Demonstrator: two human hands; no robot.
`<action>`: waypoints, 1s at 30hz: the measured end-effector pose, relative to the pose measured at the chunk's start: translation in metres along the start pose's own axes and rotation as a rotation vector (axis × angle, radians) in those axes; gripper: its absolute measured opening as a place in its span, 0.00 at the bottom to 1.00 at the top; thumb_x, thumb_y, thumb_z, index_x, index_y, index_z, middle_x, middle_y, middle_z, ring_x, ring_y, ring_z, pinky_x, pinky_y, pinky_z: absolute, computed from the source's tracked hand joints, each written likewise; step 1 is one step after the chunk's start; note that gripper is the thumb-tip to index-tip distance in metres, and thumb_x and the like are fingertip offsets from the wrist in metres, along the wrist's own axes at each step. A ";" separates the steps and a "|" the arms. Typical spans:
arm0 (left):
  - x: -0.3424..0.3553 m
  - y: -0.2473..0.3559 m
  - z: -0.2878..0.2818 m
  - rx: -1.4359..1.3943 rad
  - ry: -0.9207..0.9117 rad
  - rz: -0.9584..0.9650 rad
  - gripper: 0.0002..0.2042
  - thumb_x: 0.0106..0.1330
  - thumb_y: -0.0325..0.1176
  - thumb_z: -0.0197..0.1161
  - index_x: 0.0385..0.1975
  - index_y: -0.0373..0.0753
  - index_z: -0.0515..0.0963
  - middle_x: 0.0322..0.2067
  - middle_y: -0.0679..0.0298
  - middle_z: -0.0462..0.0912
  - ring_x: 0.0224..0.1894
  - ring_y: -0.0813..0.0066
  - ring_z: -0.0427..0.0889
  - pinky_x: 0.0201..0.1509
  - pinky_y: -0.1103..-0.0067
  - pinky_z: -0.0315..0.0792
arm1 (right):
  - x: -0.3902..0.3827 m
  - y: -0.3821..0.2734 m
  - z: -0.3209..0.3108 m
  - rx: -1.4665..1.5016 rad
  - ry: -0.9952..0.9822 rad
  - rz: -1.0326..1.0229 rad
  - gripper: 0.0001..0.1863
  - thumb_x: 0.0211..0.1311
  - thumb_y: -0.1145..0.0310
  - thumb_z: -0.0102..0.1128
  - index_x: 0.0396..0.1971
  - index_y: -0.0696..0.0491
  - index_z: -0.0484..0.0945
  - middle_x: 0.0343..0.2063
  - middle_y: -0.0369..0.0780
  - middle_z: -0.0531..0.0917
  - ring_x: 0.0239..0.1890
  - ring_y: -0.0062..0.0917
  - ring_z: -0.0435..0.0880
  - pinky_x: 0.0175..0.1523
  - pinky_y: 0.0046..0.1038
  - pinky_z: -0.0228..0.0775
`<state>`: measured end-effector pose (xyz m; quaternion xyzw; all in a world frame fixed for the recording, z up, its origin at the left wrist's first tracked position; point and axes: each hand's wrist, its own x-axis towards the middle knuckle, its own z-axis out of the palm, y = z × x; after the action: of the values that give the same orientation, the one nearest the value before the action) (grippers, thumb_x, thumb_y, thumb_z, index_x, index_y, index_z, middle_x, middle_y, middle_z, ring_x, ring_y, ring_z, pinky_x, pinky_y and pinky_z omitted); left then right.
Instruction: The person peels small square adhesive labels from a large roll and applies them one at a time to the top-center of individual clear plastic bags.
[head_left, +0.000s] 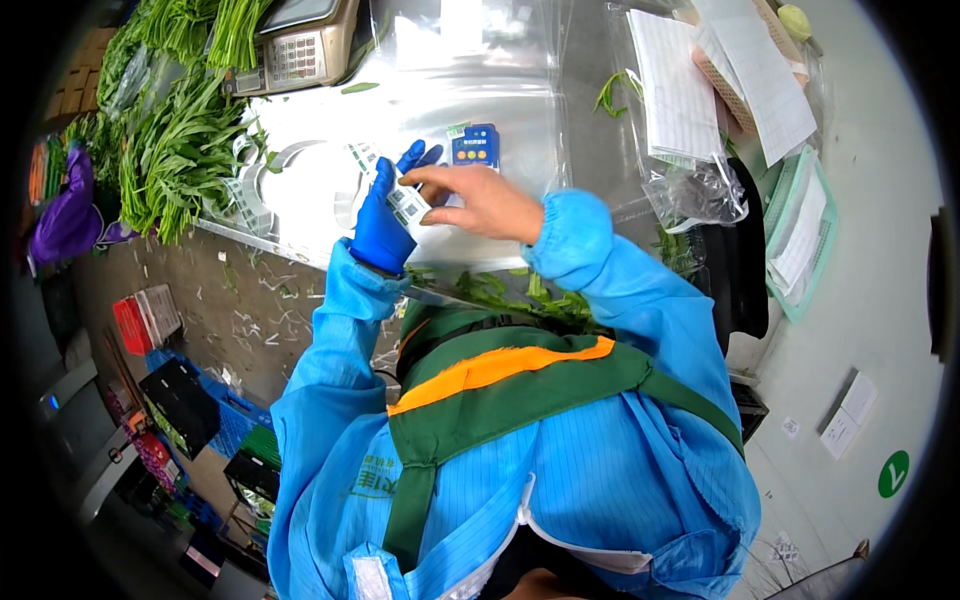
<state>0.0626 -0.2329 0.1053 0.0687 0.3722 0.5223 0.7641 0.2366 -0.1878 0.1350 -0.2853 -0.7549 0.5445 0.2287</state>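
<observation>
My left hand (380, 228), in a blue glove, is closed around a strip of white and green printed labels (408, 205) over the metal tabletop. Bare, my right hand (485, 203) pinches the right side of that strip between thumb and fingers. A long loop of label backing (252, 207) curls over the table to the left. Just beyond my right hand, a small blue packet (475, 147) with yellow and white round marks lies on clear plastic bags (500, 105). Bunches of leafy greens (180, 150) are heaped at the left.
A weighing scale (297, 60) stands at the far left of the table. Paper sheets (675, 95) and a pale green basket (803, 232) are at the right. Loose leaves (500, 292) lie along the near edge; crates (225, 410) sit on the littered floor at left.
</observation>
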 end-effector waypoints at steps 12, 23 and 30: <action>-0.002 -0.018 -0.038 -0.088 0.182 0.051 0.21 0.70 0.35 0.54 0.60 0.34 0.65 0.52 0.58 0.76 0.48 0.70 0.76 0.53 0.75 0.71 | -0.032 0.020 -0.005 0.226 0.160 0.039 0.08 0.54 0.76 0.60 0.36 0.57 0.81 0.33 0.41 0.82 0.37 0.29 0.81 0.45 0.29 0.73; 0.010 -0.032 -0.037 1.652 -0.015 0.217 0.13 0.54 0.37 0.71 0.38 0.40 0.82 0.33 0.60 0.81 0.35 0.65 0.81 0.40 0.76 0.74 | -0.008 0.121 -0.057 -0.803 -0.007 0.064 0.09 0.51 0.69 0.63 0.32 0.54 0.77 0.32 0.42 0.80 0.40 0.42 0.78 0.45 0.40 0.69; 0.030 -0.040 -0.072 1.597 -0.028 0.213 0.11 0.58 0.40 0.67 0.35 0.40 0.83 0.34 0.56 0.82 0.37 0.60 0.82 0.43 0.73 0.73 | -0.023 0.081 -0.067 -0.513 0.081 0.188 0.21 0.49 0.69 0.66 0.45 0.53 0.73 0.41 0.44 0.79 0.44 0.41 0.77 0.47 0.39 0.70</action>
<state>0.0517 -0.2453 0.0196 0.6360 0.6149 0.1678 0.4350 0.3123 -0.1375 0.0777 -0.4241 -0.8285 0.3427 0.1273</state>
